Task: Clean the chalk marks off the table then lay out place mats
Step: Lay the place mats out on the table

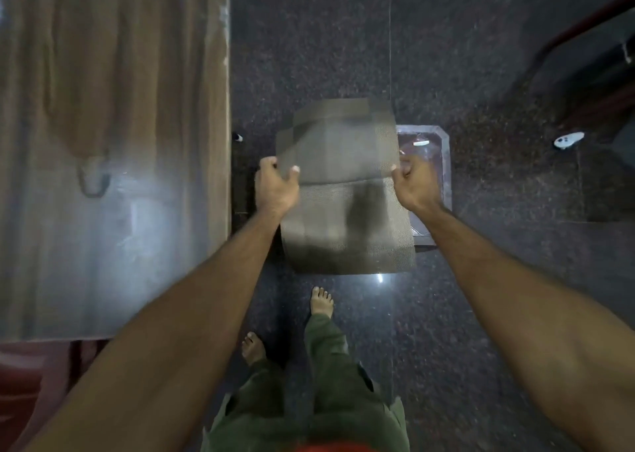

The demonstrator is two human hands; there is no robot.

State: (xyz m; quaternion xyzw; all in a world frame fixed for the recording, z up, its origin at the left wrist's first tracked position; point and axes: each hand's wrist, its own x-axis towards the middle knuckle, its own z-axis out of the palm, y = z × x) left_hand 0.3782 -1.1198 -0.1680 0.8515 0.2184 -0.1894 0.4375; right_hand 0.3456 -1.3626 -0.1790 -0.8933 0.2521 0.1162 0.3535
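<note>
Gripping grey place mats [343, 190] (no legible writing), left hand [275, 187] and right hand [412, 183] pinch opposite edges.

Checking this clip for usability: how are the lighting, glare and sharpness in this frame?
Head view: dim overall; a bright glare patch washes out the table, and a small light reflection glints on the dark floor. The place mats gripped by the left hand and right hand look motion-blurred. Wide-angle stretch elongates the forearms.

Dark speckled floor [446, 56] — bare feet [321, 302], tray [443, 163].
</note>
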